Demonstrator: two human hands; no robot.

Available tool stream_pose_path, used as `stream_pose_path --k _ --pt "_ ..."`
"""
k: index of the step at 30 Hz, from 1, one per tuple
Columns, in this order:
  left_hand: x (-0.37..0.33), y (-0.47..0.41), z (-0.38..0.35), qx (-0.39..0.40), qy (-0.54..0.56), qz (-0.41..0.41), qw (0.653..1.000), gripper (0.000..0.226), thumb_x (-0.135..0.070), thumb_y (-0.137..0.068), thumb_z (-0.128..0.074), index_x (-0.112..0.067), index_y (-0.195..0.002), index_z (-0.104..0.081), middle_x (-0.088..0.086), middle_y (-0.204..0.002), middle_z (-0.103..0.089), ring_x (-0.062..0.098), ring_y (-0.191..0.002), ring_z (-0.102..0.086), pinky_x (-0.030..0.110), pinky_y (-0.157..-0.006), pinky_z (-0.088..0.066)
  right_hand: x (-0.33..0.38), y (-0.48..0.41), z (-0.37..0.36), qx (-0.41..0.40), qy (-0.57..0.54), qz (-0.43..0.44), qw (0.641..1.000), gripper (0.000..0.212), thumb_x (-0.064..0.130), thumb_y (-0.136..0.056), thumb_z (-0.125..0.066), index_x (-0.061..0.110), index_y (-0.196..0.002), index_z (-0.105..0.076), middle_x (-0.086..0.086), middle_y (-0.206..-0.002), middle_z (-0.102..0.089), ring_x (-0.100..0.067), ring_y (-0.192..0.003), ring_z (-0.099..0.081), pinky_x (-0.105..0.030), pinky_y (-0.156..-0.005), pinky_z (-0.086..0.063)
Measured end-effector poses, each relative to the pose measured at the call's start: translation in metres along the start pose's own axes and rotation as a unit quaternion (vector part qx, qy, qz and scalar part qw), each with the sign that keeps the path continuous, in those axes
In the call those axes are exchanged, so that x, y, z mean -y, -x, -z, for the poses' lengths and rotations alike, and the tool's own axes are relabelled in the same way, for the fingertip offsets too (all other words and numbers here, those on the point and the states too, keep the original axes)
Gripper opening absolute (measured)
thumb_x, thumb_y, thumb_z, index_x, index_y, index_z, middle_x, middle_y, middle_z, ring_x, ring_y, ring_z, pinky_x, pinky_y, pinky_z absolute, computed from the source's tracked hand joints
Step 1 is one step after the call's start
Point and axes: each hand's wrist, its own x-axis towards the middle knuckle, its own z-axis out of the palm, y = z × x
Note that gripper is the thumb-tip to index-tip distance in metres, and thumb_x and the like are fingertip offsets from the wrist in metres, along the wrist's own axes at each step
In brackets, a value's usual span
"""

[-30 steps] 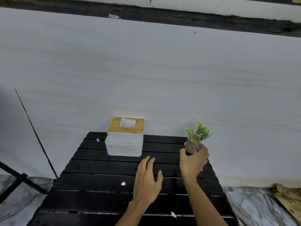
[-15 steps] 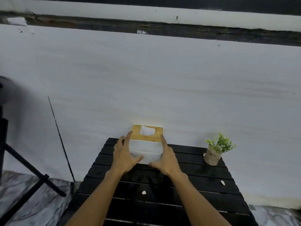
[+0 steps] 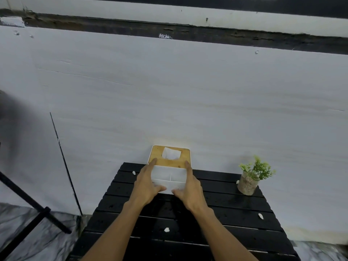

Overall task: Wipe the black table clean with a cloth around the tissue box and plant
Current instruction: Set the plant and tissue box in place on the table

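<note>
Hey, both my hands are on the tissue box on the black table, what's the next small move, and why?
Probably lift the tissue box a little and set it aside. The left hand and right hand grip its two sides, it stands at the black table's far edge, white crumbs lie on the slats, and no cloth is in view.

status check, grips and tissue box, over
Left grip and right grip hold tissue box by its sides. Box at back of table. No cloth in view. White scraps on slats, plant right rear.
</note>
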Motion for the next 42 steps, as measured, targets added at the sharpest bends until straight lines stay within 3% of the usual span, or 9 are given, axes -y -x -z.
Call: stream_pose_path --k 5,11,16,20,23,36,42 --pt "-0.014 0.016 -0.010 -0.042 0.023 -0.061 0.997 0.108 -0.024 -0.068 -0.089 -0.048 -0.149 -0.022 -0.002 -0.153 -0.035 0.015 -0.136 -0.039 0.028 -0.107 -0.038 -0.006 0.017 0.014 -0.057 -0.006 0.040 0.998 0.109 0.021 -0.085 -0.076 0.045 -0.157 0.001 0.000 -0.149 -0.046 -0.020 -0.123 -0.057 -0.036 -0.098 -0.053" --pt "-0.053 0.034 -0.035 -0.066 0.036 -0.100 0.992 0.102 -0.026 -0.074 -0.085 -0.046 -0.150 -0.021 -0.002 -0.152 -0.032 0.005 -0.125 -0.037 0.034 -0.105 -0.042 -0.018 0.033 0.050 -0.107 0.006 0.069 0.992 0.112 0.024 -0.085 -0.081 0.048 -0.157 0.002 -0.001 -0.157 -0.038 -0.022 -0.121 -0.060 -0.043 -0.091 -0.059" --pt "-0.076 0.042 -0.061 -0.045 0.038 -0.101 0.993 0.103 -0.025 -0.074 -0.085 -0.041 -0.152 -0.020 -0.001 -0.152 -0.032 0.006 -0.125 -0.037 0.038 -0.104 -0.044 -0.040 0.041 0.079 -0.101 0.034 0.051 0.993 0.114 0.022 -0.082 -0.081 0.042 -0.158 0.001 -0.004 -0.156 -0.039 -0.023 -0.124 -0.058 -0.039 -0.096 -0.056" --pt "-0.086 0.046 -0.080 -0.020 0.023 -0.093 0.995 0.105 -0.020 -0.072 -0.086 -0.038 -0.152 -0.021 0.000 -0.151 -0.033 0.004 -0.123 -0.035 0.033 -0.104 -0.042 -0.062 0.046 0.090 -0.084 0.038 0.028 0.995 0.111 0.026 -0.079 -0.079 0.036 -0.160 -0.003 -0.005 -0.155 -0.041 -0.021 -0.131 -0.052 -0.034 -0.098 -0.049" --pt "-0.088 0.047 -0.089 -0.007 0.018 -0.079 0.997 0.105 -0.020 -0.071 -0.087 -0.037 -0.152 -0.022 0.001 -0.151 -0.034 0.011 -0.128 -0.039 0.035 -0.105 -0.042 -0.075 0.047 0.094 -0.066 0.034 0.013 0.997 0.110 0.028 -0.077 -0.076 0.032 -0.160 -0.004 -0.006 -0.153 -0.043 -0.022 -0.133 -0.050 -0.034 -0.101 -0.047" --pt "-0.083 0.027 -0.102 0.017 -0.001 -0.023 1.000 0.104 -0.031 -0.070 -0.087 -0.035 -0.151 -0.023 0.001 -0.154 -0.032 0.022 -0.134 -0.041 0.038 -0.105 -0.041 -0.090 0.022 0.098 -0.003 0.042 -0.017 0.999 0.111 0.032 -0.072 -0.073 0.030 -0.159 -0.005 -0.008 -0.133 -0.054 -0.026 -0.115 -0.057 -0.030 -0.084 -0.046" --pt "-0.082 0.021 -0.105 0.027 -0.008 -0.028 0.999 0.102 -0.032 -0.070 -0.087 -0.036 -0.150 -0.024 0.000 -0.153 -0.033 0.023 -0.135 -0.040 0.043 -0.107 -0.040 -0.092 0.021 0.099 -0.012 0.030 -0.027 0.999 0.108 0.030 -0.071 -0.071 0.031 -0.158 -0.008 -0.010 -0.126 -0.056 -0.025 -0.104 -0.059 -0.034 -0.084 -0.051"
